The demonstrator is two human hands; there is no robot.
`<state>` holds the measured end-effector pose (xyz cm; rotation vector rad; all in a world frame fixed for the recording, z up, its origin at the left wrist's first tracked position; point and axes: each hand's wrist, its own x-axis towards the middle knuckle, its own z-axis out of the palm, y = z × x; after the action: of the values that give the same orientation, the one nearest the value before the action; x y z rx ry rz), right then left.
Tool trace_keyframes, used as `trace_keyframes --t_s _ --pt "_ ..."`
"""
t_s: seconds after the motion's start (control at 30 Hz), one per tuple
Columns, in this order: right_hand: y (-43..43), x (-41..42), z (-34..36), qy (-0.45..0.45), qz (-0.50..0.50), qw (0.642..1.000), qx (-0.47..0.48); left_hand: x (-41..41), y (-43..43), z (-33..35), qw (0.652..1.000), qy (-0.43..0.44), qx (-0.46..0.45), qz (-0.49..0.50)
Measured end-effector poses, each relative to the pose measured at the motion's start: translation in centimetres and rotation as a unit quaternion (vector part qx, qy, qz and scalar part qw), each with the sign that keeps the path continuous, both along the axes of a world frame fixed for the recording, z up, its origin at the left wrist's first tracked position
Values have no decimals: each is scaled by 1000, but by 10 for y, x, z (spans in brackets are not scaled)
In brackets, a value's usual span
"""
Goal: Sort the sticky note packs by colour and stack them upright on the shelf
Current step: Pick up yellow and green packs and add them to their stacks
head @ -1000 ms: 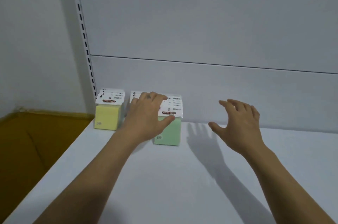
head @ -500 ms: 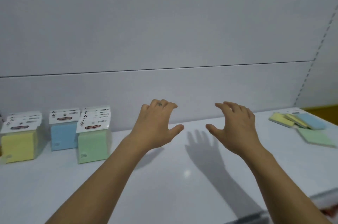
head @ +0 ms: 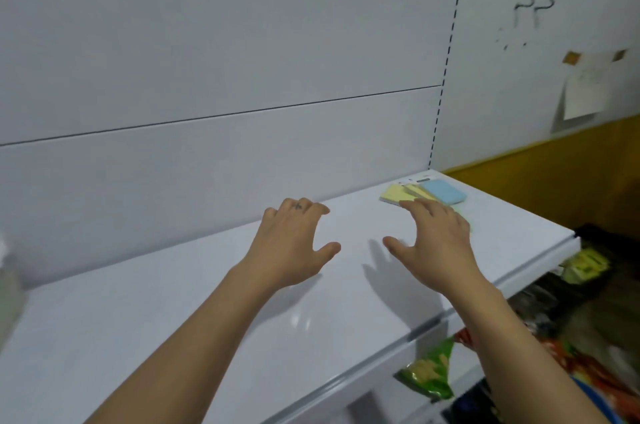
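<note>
Head view. The white shelf runs from lower left to the right, backed by a white panel with a slotted upright at its right end.

The left hand hovers palm down over the middle of the shelf. Its fingers are spread and slightly bent, the thumb is out to the side, and it holds nothing.

The right hand is just beside it, also palm down, with its fingers spread and loosely arched. Nothing is in its grasp. Its fingertips overlap the near edge of the packs; contact cannot be confirmed.

The sticky note packs lie flat at the far right end of the shelf, close to the upright. A yellow pack is on the left, a blue pack is on the right, and a second yellow pack is partly covered between them. A green edge shows past the right hand; what it belongs to cannot be told.

A blurred pale object is at the left frame edge. A sheet of paper is taped to the wall on the right. A green snack bag sits below the shelf.
</note>
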<state>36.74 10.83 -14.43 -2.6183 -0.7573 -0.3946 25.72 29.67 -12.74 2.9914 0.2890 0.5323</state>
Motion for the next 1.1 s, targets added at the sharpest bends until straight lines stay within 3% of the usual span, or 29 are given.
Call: trace_keyframes --t_s 0.4,0.73,1.1 --pt "-54 85 -47 101 -64 990 -79 96 -68 -42 997 69 -25 -17" --pt "-45 112 -59 80 -85 991 -59 154 -70 -58 998 58 -38 -10" --pt "-42 118 -65 76 -92 990 -79 233 -59 -66 992 111 -55 -10"
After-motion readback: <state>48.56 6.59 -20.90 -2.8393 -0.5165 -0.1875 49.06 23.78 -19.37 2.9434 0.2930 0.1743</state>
